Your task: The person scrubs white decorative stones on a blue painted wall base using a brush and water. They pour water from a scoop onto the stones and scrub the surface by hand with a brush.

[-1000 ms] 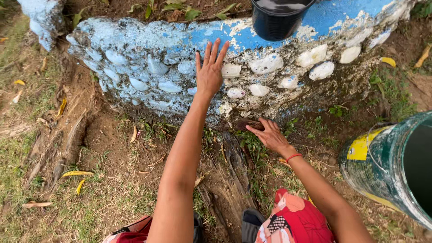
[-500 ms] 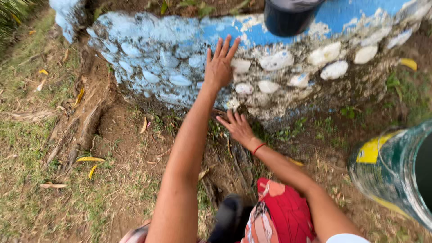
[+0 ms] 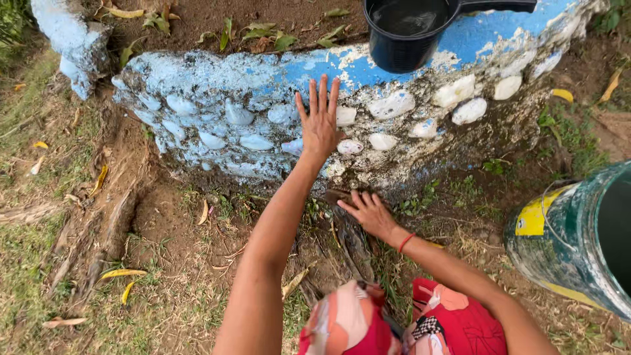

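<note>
My left hand (image 3: 319, 121) lies flat with its fingers spread against a low curved wall (image 3: 217, 112) of pale stones set in mortar, painted patchy blue. My right hand (image 3: 368, 212), with a red band at the wrist, rests palm down on the muddy ground and roots at the foot of the wall, fingers apart. Neither hand holds anything. A black plastic scoop (image 3: 411, 29) with water in it stands on top of the wall, just above and to the right of my left hand.
A large green and yellow drum (image 3: 578, 240) stands at the right edge. Bare soil with small leaves fills the bed behind the wall. Tree roots (image 3: 98, 223), grass and yellow fallen leaves cover the ground at left. My red patterned clothing (image 3: 420, 322) shows at the bottom.
The view has shifted so the wall and scoop sit lower and further right in frame. My left hand stays pressed on the wall; my right hand stays on the ground at the wall's base.
</note>
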